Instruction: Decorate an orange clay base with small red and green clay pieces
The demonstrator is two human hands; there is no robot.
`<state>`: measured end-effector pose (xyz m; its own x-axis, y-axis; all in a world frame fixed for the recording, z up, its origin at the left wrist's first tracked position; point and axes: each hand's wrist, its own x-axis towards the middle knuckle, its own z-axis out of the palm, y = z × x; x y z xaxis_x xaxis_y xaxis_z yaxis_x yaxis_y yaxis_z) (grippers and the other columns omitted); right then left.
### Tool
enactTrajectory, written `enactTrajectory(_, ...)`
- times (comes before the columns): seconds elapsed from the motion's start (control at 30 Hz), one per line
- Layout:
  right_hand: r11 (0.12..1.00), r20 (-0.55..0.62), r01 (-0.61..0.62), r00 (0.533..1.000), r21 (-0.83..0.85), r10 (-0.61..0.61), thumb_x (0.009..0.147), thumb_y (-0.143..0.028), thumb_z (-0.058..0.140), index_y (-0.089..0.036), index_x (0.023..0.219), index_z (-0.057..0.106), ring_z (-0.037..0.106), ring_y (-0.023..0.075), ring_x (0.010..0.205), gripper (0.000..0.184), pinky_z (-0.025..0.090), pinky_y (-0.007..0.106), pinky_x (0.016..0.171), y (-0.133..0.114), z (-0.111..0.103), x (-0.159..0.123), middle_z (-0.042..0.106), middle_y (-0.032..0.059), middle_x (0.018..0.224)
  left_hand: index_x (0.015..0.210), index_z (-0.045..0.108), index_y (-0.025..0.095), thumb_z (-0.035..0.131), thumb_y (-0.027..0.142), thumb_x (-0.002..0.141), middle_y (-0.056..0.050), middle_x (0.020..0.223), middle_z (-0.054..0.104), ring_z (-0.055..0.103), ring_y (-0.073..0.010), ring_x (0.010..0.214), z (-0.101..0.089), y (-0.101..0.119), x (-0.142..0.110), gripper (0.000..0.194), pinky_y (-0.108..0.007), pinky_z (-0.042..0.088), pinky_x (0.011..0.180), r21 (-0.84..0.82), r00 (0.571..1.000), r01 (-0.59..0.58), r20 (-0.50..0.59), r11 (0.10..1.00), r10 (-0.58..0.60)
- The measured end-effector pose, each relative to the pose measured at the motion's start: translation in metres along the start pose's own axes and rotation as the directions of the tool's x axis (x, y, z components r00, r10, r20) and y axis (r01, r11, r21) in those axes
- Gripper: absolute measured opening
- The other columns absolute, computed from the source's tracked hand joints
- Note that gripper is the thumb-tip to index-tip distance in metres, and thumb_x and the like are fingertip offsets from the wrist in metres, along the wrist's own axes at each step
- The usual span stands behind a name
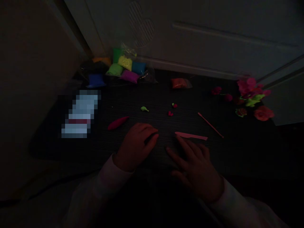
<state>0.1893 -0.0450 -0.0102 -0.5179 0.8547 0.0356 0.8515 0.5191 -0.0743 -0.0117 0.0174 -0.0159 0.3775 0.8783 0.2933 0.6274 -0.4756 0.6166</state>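
My left hand (pixel 136 144) is low over the dark table, fingers curled, a small gap between thumb and forefinger; I see nothing in it. Just beyond it lies a dark pink, pointed roll of clay (pixel 118 123). My right hand (pixel 196 164) is spread palm down, its forefinger at the handleless-looking end of a pink plastic clay knife (pixel 191 136). A thin pink modelling stick (pixel 211 125) lies slanted to the right of the knife. Farther off are a small light green clay piece (pixel 143 109) and small red bits (pixel 170 113), one red bit (pixel 175 105) with green on it.
Several coloured clay packets (pixel 115 69) are heaped at the back left. An orange-red packet (pixel 180 83) lies at the back middle. A lit, blurred-out screen (pixel 80 114) is on the left. Pink and orange flowers (pixel 253 91) stand at the right, by a white panel (pixel 201 47).
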Motion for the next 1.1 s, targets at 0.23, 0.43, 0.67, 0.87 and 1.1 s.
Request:
enactTrajectory(0.23, 0.999, -0.019, -0.025, 1.0, -0.022, 0.024, 0.078, -0.054, 0.044, -0.027, 0.122, 0.048, 0.038, 0.0305, 0.115, 0.051, 0.027, 0.046, 0.086, -0.0021, -0.0017, 0.0022, 0.037, 0.0162, 0.135, 0.091, 0.062, 0.013, 0.05, 0.021, 0.081, -0.006, 0.089, 0.063, 0.056, -0.0162, 0.086, 0.0006, 0.0008, 0.0002, 0.017, -0.032, 0.045, 0.078, 0.005, 1.0, -0.008, -0.006, 1.0, 0.008)
enactTrajectory(0.43, 0.999, -0.017, -0.031, 0.999, -0.026, 0.031, 0.079, -0.05, 0.045, -0.027, 0.121, 0.049, 0.039, 0.0308, 0.114, 0.048, 0.028, 0.046, 0.085, -0.0043, -0.0018, 0.0025, 0.038, 0.0159, 0.134, 0.09, 0.062, 0.013, 0.051, 0.021, 0.08, -0.006, 0.088, 0.063, 0.056, -0.0165, 0.086, 0.0009, -0.0009, 0.0, 0.017, -0.033, 0.045, 0.079, 0.002, 1.0, -0.007, -0.009, 1.0, 0.007)
enactTrajectory(0.67, 0.999, -0.009, -0.02, 1.0, -0.031, 0.02, 0.08, -0.05, 0.044, -0.028, 0.122, 0.048, 0.04, 0.0299, 0.113, 0.047, 0.029, 0.046, 0.085, -0.0047, 0.0001, 0.0029, 0.038, 0.0144, 0.135, 0.091, 0.062, 0.013, 0.051, 0.021, 0.08, -0.006, 0.089, 0.063, 0.056, -0.0164, 0.086, 0.0013, -0.0009, -0.0002, 0.017, -0.033, 0.045, 0.079, 0.006, 1.0, -0.012, -0.006, 1.0, 0.013)
enactTrajectory(0.87, 1.0, -0.015, -0.006, 1.0, -0.03, 0.005, 0.081, -0.05, 0.042, -0.027, 0.123, 0.046, 0.04, 0.0291, 0.113, 0.049, 0.028, 0.045, 0.085, -0.0054, 0.0004, 0.0031, 0.038, 0.0159, 0.134, 0.091, 0.062, 0.013, 0.051, 0.021, 0.08, -0.006, 0.089, 0.063, 0.056, -0.0164, 0.087, 0.0012, -0.0013, -0.0006, 0.017, -0.033, 0.045, 0.08, 0.001, 1.0, -0.014, -0.005, 1.0, 0.014)
enactTrajectory(1.1, 0.999, -0.026, -0.042, 0.999, -0.008, 0.042, 0.08, -0.055, 0.041, -0.029, 0.122, 0.048, 0.039, 0.029, 0.115, 0.05, 0.027, 0.045, 0.087, -0.0062, 0.0022, 0.0025, 0.039, 0.0147, 0.134, 0.091, 0.062, 0.013, 0.052, 0.021, 0.08, -0.006, 0.089, 0.063, 0.056, -0.0164, 0.087, 0.002, -0.002, 0.0002, 0.017, -0.033, 0.045, 0.079, 0.0, 1.0, -0.016, -0.009, 1.0, 0.016)
